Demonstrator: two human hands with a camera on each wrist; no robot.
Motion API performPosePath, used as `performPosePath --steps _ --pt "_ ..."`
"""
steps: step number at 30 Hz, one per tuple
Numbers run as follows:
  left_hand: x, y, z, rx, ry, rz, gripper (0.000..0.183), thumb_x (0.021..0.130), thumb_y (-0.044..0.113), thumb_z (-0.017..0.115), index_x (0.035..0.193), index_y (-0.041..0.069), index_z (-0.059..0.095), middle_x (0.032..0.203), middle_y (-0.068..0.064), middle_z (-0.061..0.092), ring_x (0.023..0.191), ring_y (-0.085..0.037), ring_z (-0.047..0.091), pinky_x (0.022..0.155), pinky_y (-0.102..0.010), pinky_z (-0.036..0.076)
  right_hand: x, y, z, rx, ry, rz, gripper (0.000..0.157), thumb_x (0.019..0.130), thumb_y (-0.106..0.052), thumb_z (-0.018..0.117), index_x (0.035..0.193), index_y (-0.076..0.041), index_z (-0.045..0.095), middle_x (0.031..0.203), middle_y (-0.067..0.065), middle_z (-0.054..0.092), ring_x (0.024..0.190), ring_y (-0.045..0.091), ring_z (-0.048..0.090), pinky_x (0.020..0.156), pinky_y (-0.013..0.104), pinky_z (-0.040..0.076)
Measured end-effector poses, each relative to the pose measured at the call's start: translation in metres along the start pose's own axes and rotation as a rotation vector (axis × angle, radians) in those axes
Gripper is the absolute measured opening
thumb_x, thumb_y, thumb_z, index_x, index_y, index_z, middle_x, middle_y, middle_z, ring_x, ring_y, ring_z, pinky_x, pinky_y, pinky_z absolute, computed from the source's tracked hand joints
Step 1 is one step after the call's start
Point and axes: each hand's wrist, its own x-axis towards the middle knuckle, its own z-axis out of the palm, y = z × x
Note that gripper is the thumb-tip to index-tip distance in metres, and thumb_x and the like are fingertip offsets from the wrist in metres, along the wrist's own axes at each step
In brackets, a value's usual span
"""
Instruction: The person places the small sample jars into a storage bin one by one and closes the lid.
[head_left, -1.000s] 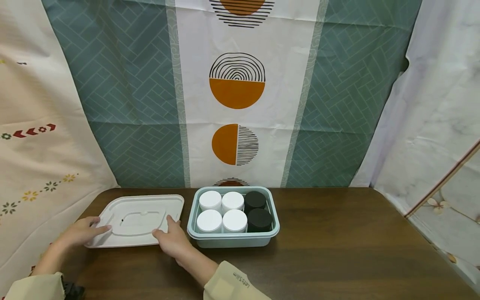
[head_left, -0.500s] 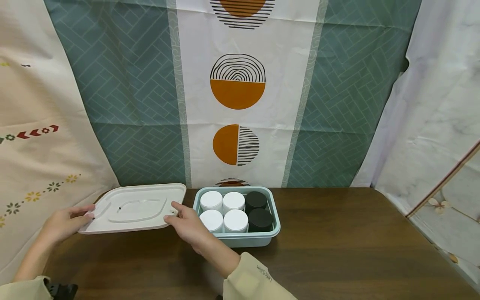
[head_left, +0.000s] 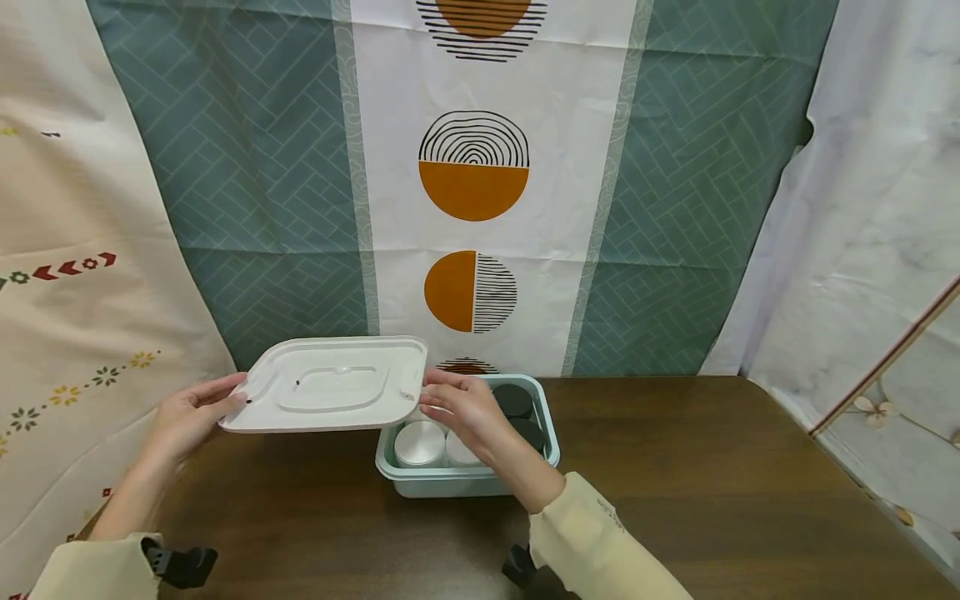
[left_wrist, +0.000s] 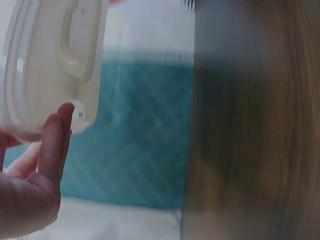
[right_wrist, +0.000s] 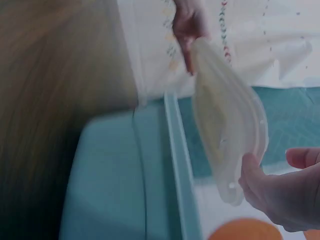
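A white rectangular lid (head_left: pixel 330 392) with rounded corners is held in the air, partly over a light-blue box (head_left: pixel 457 485). My left hand (head_left: pixel 191 417) pinches its left end, fingers beneath it in the left wrist view, where the lid (left_wrist: pixel 45 65) shows its underside. At the opposite end my right hand (head_left: pixel 472 412) grips the edge between thumb and fingers. Inside the box stand white-capped jars (head_left: pixel 418 445) and black-capped jars (head_left: pixel 513 401). The lid and right hand hide some of them. In the right wrist view the lid (right_wrist: pixel 240 107) appears tilted beside the box's wall (right_wrist: pixel 115 175).
The box stands on a dark wooden table (head_left: pixel 675 483). A green and white patterned curtain (head_left: pixel 472 233) hangs behind the table's back edge. Pale cloths drape on the left (head_left: pixel 105 317) and right (head_left: pixel 862 208).
Both hands have lifted the lid off the table and carried it up and to the right. It now covers part of the box's left side. The box has stayed in place.
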Motion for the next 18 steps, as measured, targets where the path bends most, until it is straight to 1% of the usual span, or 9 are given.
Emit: performPosePath --steps 1,2,3,5,8,10,11,16,18 --pt "0.0 0.004 0.008 0.005 0.001 0.005 0.052 0.087 0.029 0.062 0.132 0.006 0.049 0.122 -0.009 0.054 0.074 -0.001 0.058 0.065 -0.02 0.051 -0.001 -0.001 -0.007 -0.016 -0.002 -0.004 0.039 0.089 -0.001 0.05 0.126 0.011 0.045 0.114 0.021 0.056 0.08 0.011 0.057 0.086 0.03 0.048" --pt "-0.003 0.013 0.017 0.023 0.004 0.013 0.057 0.088 0.03 0.06 0.133 0.0 0.043 0.127 -0.016 0.048 0.074 -0.001 0.058 0.065 -0.02 0.051 -0.001 -0.003 -0.015 -0.032 -0.003 -0.005 0.04 0.089 -0.001 0.05 0.127 0.01 0.044 0.115 0.021 0.055 0.079 0.01 0.057 0.086 0.03 0.048" --pt "-0.006 0.02 0.026 0.029 0.011 0.025 0.056 0.089 0.028 0.059 0.133 -0.001 0.043 0.126 -0.018 0.048 0.074 -0.002 0.057 0.065 -0.02 0.051 -0.002 -0.005 -0.022 -0.055 -0.007 -0.006 0.041 0.089 -0.001 0.05 0.128 0.01 0.043 0.117 0.022 0.054 0.079 0.01 0.056 0.087 0.031 0.047" --pt "-0.013 0.036 0.045 0.076 0.025 0.047 0.057 0.09 0.027 0.057 0.134 -0.004 0.04 0.12 -0.017 0.049 0.073 -0.001 0.055 0.065 -0.019 0.051 -0.004 -0.009 -0.038 -0.108 -0.018 -0.009 0.042 0.09 -0.001 0.049 0.13 0.009 0.042 0.122 0.023 0.051 0.082 0.011 0.057 0.089 0.032 0.046" --pt "-0.019 0.052 0.068 0.073 0.032 0.084 0.051 0.09 0.022 0.056 0.131 -0.005 0.043 0.103 -0.004 0.055 0.072 -0.001 0.053 0.064 -0.018 0.05 -0.006 -0.015 -0.061 -0.167 -0.02 0.009 0.043 0.09 -0.002 0.05 0.131 0.008 0.042 0.128 0.024 0.047 0.088 0.013 0.058 0.09 0.033 0.045" --pt "-0.021 0.058 0.082 0.06 0.015 0.099 0.048 0.09 0.018 0.056 0.13 -0.005 0.044 0.097 0.001 0.054 0.072 -0.002 0.052 0.064 -0.018 0.05 -0.007 -0.018 -0.076 -0.206 -0.013 0.014 0.043 0.09 -0.002 0.051 0.131 0.008 0.042 0.131 0.024 0.046 0.091 0.013 0.058 0.088 0.031 0.047" --pt "-0.021 0.061 0.088 0.04 0.003 0.102 0.047 0.09 0.017 0.056 0.13 -0.005 0.044 0.096 0.0 0.054 0.072 -0.003 0.052 0.064 -0.019 0.05 -0.008 -0.019 -0.082 -0.221 -0.005 0.017 0.044 0.089 -0.002 0.052 0.131 0.008 0.042 0.131 0.024 0.045 0.091 0.013 0.058 0.086 0.029 0.048" --pt "-0.024 0.071 0.116 -0.016 -0.073 0.107 0.045 0.09 0.013 0.056 0.13 -0.005 0.045 0.105 -0.015 0.053 0.076 -0.004 0.053 0.068 -0.02 0.051 -0.011 -0.026 -0.114 -0.314 0.041 -0.001 0.045 0.087 0.001 0.052 0.13 0.012 0.04 0.128 0.028 0.047 0.085 0.009 0.059 0.074 0.022 0.05" --pt "-0.024 0.073 0.125 -0.029 -0.105 0.112 0.045 0.09 0.012 0.056 0.13 -0.005 0.045 0.109 -0.019 0.053 0.079 -0.006 0.054 0.071 -0.022 0.051 -0.013 -0.029 -0.125 -0.352 0.047 -0.015 0.046 0.087 0.003 0.052 0.13 0.014 0.039 0.126 0.029 0.047 0.085 0.008 0.059 0.072 0.021 0.05"
